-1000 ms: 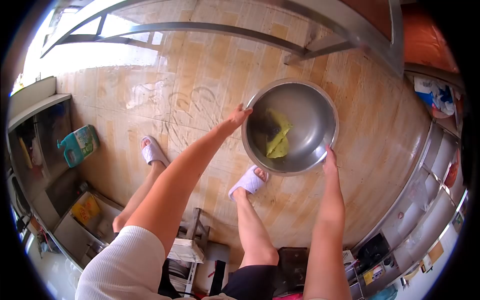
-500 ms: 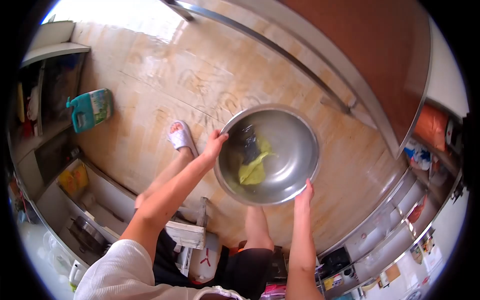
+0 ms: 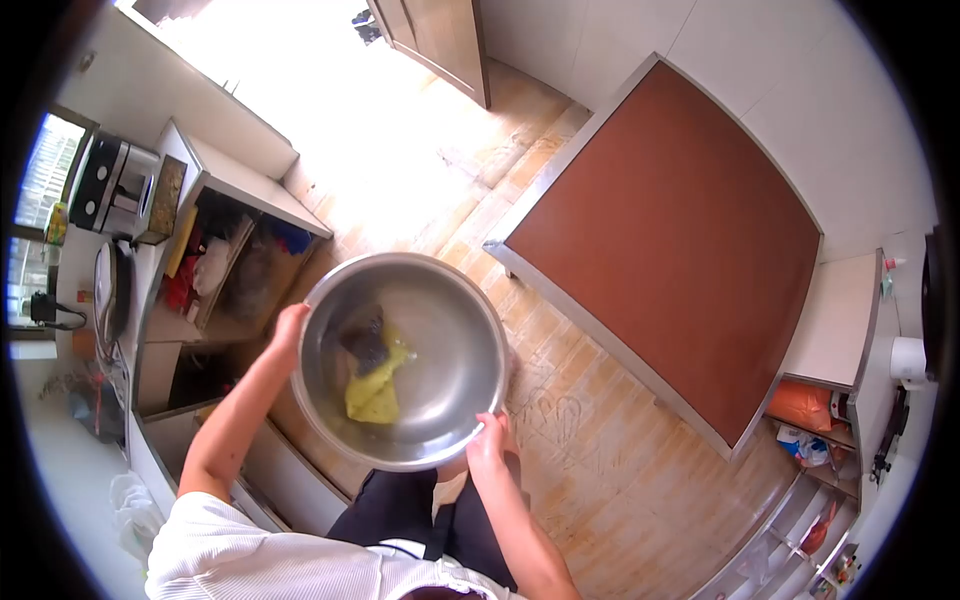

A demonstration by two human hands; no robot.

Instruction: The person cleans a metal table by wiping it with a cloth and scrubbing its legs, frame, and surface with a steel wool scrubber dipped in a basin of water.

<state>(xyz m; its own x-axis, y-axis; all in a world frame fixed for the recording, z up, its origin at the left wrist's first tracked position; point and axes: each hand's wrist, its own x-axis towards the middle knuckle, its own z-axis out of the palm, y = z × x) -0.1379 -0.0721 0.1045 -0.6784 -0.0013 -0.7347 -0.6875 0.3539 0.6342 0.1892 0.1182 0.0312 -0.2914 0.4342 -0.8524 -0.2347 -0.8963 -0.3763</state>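
Observation:
A large round stainless steel basin (image 3: 450, 340) is held out in front of my body by both hands. My left hand (image 3: 291, 326) is closed on its rim at the left side. At the lower right, my right hand (image 3: 489, 443) grips the rim with the thumb on top. A crumpled yellow-green cloth (image 3: 374, 394) lies in the basin, with a dark, shiny piece (image 3: 365, 347) against it whose kind I cannot make out. Glints around them look like shallow water. The fingers under the rim are hidden.
A red-brown table (image 3: 680, 250) with a metal edge stands to the right. On the left is an open-fronted cabinet (image 3: 255, 195) with a rice-cooker-like appliance (image 3: 110, 185) above it. A door (image 3: 440, 45) stands ajar ahead, beside bright floor. Shelves (image 3: 815, 435) line the far right.
My view has swung upward, bringing in the doorway and whole tabletop. The basin sits further left in view, still in both hands. The teal jug and slippered foot have dropped out of sight.

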